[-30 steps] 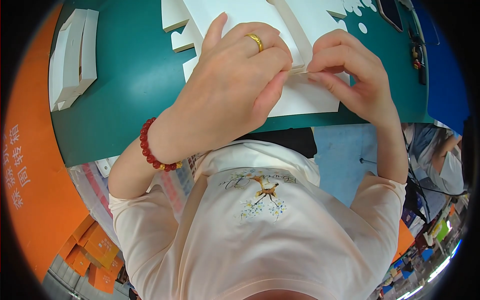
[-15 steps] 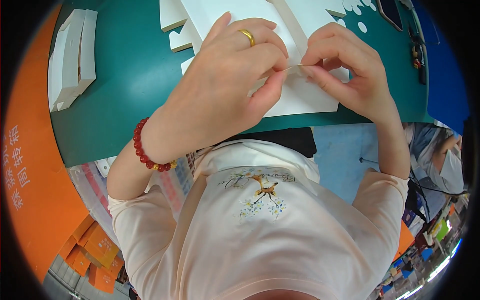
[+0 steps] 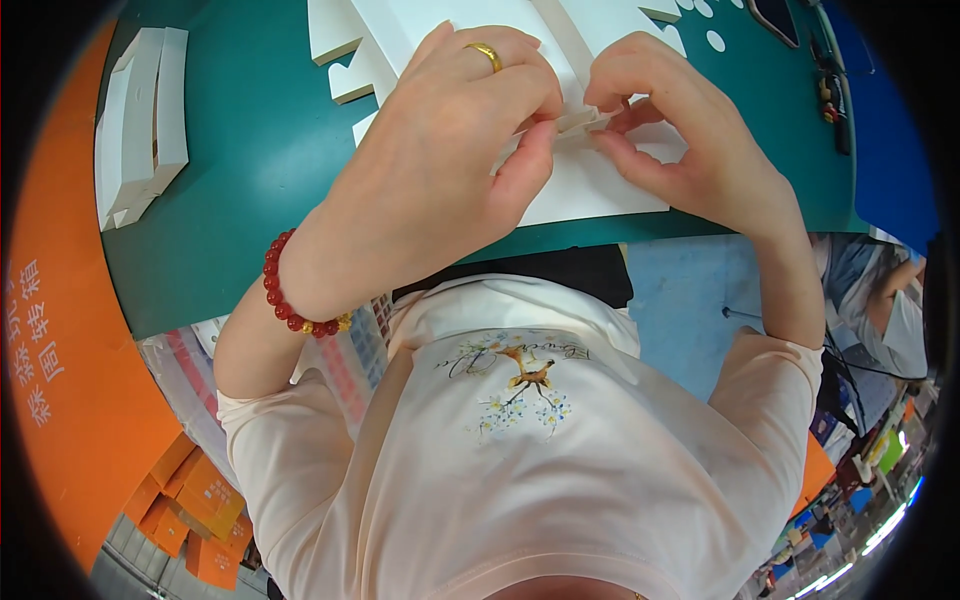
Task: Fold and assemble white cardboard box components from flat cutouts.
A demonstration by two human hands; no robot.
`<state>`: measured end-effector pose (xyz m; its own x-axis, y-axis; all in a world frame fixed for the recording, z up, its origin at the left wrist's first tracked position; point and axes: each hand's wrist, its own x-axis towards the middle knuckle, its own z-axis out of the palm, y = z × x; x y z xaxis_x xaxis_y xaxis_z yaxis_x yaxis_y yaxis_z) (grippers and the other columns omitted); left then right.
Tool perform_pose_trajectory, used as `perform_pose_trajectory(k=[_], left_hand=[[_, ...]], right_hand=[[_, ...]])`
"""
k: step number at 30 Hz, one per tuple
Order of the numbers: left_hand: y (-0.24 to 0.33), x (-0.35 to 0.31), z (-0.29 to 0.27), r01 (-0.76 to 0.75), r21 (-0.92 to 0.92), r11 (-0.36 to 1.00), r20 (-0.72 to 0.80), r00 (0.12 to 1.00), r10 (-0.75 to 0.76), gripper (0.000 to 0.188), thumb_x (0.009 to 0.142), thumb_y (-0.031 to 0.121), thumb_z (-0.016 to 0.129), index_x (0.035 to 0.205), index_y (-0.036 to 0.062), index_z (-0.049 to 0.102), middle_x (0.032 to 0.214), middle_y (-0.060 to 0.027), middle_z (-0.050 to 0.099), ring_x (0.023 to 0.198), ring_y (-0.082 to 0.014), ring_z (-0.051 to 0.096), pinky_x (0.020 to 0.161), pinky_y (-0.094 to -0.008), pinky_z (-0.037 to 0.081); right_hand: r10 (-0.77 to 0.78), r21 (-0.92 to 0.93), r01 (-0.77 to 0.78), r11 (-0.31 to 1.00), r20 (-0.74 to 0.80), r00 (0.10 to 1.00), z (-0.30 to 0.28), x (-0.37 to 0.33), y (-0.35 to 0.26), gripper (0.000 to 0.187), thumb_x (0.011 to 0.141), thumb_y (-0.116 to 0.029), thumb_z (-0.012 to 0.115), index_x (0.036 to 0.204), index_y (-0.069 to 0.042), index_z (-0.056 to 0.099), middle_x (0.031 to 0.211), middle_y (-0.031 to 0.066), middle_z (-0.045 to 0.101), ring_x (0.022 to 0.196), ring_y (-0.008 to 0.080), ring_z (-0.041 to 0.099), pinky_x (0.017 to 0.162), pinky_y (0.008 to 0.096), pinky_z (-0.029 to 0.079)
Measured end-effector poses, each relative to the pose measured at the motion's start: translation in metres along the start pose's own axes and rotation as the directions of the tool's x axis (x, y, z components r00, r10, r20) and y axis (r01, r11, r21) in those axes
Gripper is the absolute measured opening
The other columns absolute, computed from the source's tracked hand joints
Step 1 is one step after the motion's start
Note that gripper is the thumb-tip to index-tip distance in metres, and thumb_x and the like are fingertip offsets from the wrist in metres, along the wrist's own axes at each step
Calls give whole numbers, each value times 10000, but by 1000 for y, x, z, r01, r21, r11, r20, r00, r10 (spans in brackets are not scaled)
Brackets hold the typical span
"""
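Several die-cut white card sheets lie stacked on the green table in front of me, with notched tabs along their sides. Over the sheets' near part, my left hand pinches a thin off-white strip between thumb and index finger. At the strip's other end is my right hand, its thumb and index finger curled around it. The exact contact of the right fingertips is hard to make out. Whether the strip is loose or attached to the card beneath cannot be told.
A folded white card box stands at the table's left. Small white card offcuts, a phone and pen-like tools lie at the far right. Orange boxes are stacked at the lower left. Another person sits at the right.
My hands have shifted slightly left and up with the strip. More of the strip shows between them now, and my right thumb and index finger are farther apart.
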<state>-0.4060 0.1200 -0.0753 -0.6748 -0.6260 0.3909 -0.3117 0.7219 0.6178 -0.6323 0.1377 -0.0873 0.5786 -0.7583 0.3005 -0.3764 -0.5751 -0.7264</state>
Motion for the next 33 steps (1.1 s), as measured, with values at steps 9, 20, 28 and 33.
perform_pose_trajectory(k=[9,20,28,33], left_hand=[[6,1,2,-41,135,990,24,999,38,207,743,-31,715,910,22,604,1058,-97,609,1062,-296,587,788,-331,528],[3,1,7,-36,202,979,-4,999,38,241,720,-24,731,894,24,572,1049,-87,594,959,-273,578,745,-342,510],[9,10,-6,44,100,994,201,977,-63,204,821,50,671,973,-35,566,1045,-199,541,1012,-341,522,882,-377,436],[4,3,3,-1,165,986,55,998,-8,237,756,-59,704,936,10,566,1067,-122,575,1028,-277,577,767,-336,534]], right_hand=[[63,-57,-63,996,14,998,-2,4,-5,275,819,107,637,1016,-69,560,1011,42,559,883,151,590,744,248,545],[-45,-72,49,996,55,997,-13,-2,1,200,787,82,687,928,-58,660,1093,51,606,910,149,633,729,235,550],[32,13,-31,999,-63,997,-4,-3,5,183,797,42,711,939,-66,667,1077,37,590,912,120,619,681,223,569],[61,80,-54,995,-88,994,1,-4,9,168,812,39,705,943,-58,665,1078,48,577,904,112,612,678,214,571]])
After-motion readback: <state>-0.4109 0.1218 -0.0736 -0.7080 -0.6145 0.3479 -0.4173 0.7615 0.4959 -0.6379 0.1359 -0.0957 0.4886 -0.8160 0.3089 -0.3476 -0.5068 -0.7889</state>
